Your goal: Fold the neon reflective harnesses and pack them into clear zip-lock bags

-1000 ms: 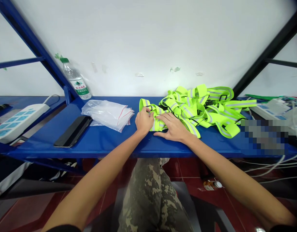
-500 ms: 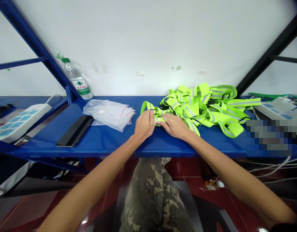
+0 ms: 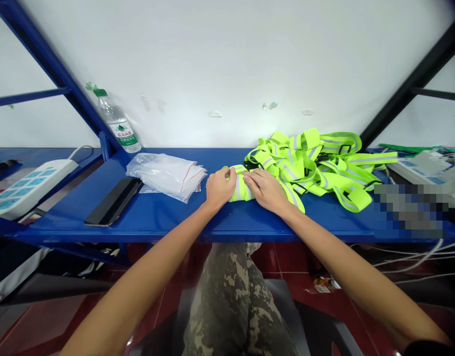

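Between my hands on the blue tabletop lies a folded neon-yellow reflective strap [image 3: 241,190] with a pale grey stripe. My left hand [image 3: 220,188] is closed on its left end, fingers curled over it. From the right, my right hand [image 3: 266,190] grips the same strap, thumb along its front. Part of the folded bundle is hidden under my fingers. Just behind and right of my right hand spreads a tangled pile of the same straps [image 3: 312,163] with black buckles.
Left of my hands lie clear zip bags [image 3: 164,173] with red seams and a black phone [image 3: 114,201]. A water bottle [image 3: 119,123] leans at the wall. Power strips [image 3: 30,185] sit at the far left and right. Blue metal posts [image 3: 64,64] frame the table [image 3: 168,217].
The loop that stood up behind my left hand is now folded down. The strap between my hands has become a flatter, wider bundle, and my fingers have shifted over it.
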`<control>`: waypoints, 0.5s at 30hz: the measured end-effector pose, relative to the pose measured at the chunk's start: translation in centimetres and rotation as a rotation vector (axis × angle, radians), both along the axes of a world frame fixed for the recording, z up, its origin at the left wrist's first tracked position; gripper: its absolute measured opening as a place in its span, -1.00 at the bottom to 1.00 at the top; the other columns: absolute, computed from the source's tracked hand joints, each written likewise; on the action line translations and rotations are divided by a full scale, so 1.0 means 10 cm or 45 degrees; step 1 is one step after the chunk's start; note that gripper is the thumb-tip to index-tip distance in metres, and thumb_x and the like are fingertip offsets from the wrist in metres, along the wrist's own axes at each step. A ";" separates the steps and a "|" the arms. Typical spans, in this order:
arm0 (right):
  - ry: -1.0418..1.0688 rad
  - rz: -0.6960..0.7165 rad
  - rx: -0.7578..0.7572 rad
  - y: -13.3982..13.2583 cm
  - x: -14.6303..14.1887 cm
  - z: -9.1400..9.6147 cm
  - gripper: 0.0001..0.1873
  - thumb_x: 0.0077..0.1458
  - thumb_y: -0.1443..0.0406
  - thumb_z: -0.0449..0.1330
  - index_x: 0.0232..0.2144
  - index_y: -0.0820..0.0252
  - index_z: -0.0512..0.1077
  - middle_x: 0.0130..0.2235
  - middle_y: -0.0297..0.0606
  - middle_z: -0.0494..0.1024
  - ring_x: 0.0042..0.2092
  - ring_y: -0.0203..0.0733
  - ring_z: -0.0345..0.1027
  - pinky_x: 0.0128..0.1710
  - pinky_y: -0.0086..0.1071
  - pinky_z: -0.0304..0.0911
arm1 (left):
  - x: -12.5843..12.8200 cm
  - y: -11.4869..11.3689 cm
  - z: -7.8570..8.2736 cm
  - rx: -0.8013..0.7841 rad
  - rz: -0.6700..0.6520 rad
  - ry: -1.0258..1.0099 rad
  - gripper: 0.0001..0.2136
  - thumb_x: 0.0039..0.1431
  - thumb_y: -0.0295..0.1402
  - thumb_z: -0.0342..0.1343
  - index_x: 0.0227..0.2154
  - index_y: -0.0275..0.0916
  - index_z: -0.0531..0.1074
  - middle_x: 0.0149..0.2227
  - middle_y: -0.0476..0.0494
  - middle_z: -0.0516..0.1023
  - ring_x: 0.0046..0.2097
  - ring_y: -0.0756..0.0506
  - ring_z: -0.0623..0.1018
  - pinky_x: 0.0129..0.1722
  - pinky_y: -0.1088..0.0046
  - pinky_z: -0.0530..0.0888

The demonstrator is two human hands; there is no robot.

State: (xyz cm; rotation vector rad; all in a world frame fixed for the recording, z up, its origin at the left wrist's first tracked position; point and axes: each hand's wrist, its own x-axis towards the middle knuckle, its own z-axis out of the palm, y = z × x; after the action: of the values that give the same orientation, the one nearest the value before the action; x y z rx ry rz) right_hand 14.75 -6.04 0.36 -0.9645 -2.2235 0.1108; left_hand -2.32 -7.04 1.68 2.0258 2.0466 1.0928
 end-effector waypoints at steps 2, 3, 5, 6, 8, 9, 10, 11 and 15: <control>-0.025 0.037 0.107 -0.03 0.00 0.01 -0.58 0.42 0.18 -0.10 0.07 0.18 0.46 0.02 -0.03 0.53 0.09 0.04 0.36 0.15 -0.07 0.23 | -0.01 0.06 -0.01 -0.045 -0.021 -0.044 -0.63 0.38 -0.17 -0.10 -0.41 -0.19 0.51 -0.34 -0.13 0.65 -0.29 -0.11 0.57 -0.30 0.40 0.26; -0.029 0.078 0.135 -0.04 0.00 0.01 -0.60 0.42 0.20 -0.10 0.06 0.17 0.46 0.03 -0.03 0.52 0.11 0.03 0.34 0.16 -0.06 0.23 | -0.01 0.08 -0.02 -0.052 -0.033 -0.058 -0.66 0.37 -0.17 -0.08 -0.39 -0.18 0.51 -0.31 -0.13 0.65 -0.27 -0.12 0.57 -0.29 0.40 0.28; -0.026 0.150 0.152 -0.05 0.00 0.02 -0.62 0.41 0.25 -0.11 0.01 0.15 0.47 0.01 -0.04 0.52 0.10 0.01 0.34 0.16 -0.06 0.25 | -0.01 0.10 -0.03 -0.041 -0.044 -0.074 -0.70 0.35 -0.16 -0.04 -0.34 -0.16 0.52 -0.28 -0.12 0.66 -0.25 -0.14 0.59 -0.26 0.39 0.32; -0.021 0.162 0.158 -0.05 0.00 0.02 -0.63 0.41 0.26 -0.11 -0.02 0.16 0.47 0.00 -0.04 0.52 0.09 0.01 0.34 0.15 -0.06 0.26 | 0.00 0.10 -0.04 -0.033 -0.039 -0.079 -0.72 0.34 -0.16 -0.03 -0.32 -0.15 0.52 -0.28 -0.12 0.66 -0.25 -0.15 0.59 -0.25 0.38 0.34; -0.025 0.163 0.172 -0.05 0.01 0.01 -0.64 0.40 0.27 -0.10 -0.06 0.17 0.49 0.01 -0.02 0.50 0.10 0.02 0.33 0.15 -0.04 0.26 | 0.01 0.08 -0.05 -0.012 -0.024 -0.072 -0.77 0.33 -0.19 -0.02 -0.28 -0.15 0.50 -0.32 -0.11 0.64 -0.26 -0.16 0.59 -0.24 0.36 0.37; -0.038 0.164 0.177 -0.04 0.01 0.01 -0.65 0.40 0.27 -0.08 -0.06 0.18 0.49 0.01 -0.02 0.50 0.10 0.03 0.33 0.16 -0.03 0.25 | 0.02 0.06 -0.05 0.019 -0.015 -0.048 -0.81 0.31 -0.24 0.00 -0.25 -0.15 0.50 -0.31 -0.12 0.63 -0.23 -0.17 0.59 -0.21 0.34 0.39; -0.059 0.170 0.173 -0.04 0.02 0.01 -0.66 0.39 0.25 -0.06 -0.05 0.19 0.49 0.01 -0.01 0.49 0.10 0.04 0.33 0.16 -0.02 0.25 | 0.03 0.04 -0.05 0.072 -0.003 -0.009 -0.84 0.28 -0.28 0.03 -0.20 -0.17 0.49 -0.26 -0.15 0.63 -0.17 -0.19 0.58 -0.15 0.32 0.41; -0.086 0.183 0.161 -0.04 0.03 0.00 -0.66 0.38 0.20 -0.01 -0.03 0.20 0.48 0.01 -0.01 0.49 0.08 0.05 0.33 0.15 -0.02 0.26 | 0.03 0.03 -0.05 0.138 0.019 0.036 -0.82 0.24 -0.32 0.08 -0.15 -0.18 0.48 -0.17 -0.19 0.62 -0.08 -0.22 0.57 -0.08 0.28 0.41; -0.206 0.246 0.094 -0.06 0.07 0.00 -0.33 0.13 -0.11 0.24 0.08 0.26 0.42 -0.01 0.03 0.48 0.04 0.14 0.36 0.10 0.03 0.31 | 0.01 0.03 -0.06 0.154 0.086 0.047 -0.64 0.14 -0.33 0.17 0.02 -0.21 0.44 -0.05 -0.25 0.60 0.03 -0.29 0.53 0.04 0.17 0.41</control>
State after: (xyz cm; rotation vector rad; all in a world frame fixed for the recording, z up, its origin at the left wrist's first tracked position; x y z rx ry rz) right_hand 15.45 -6.62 0.38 -0.7400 -2.4489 0.0385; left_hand -2.24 -6.79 1.09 2.0595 2.1301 1.2284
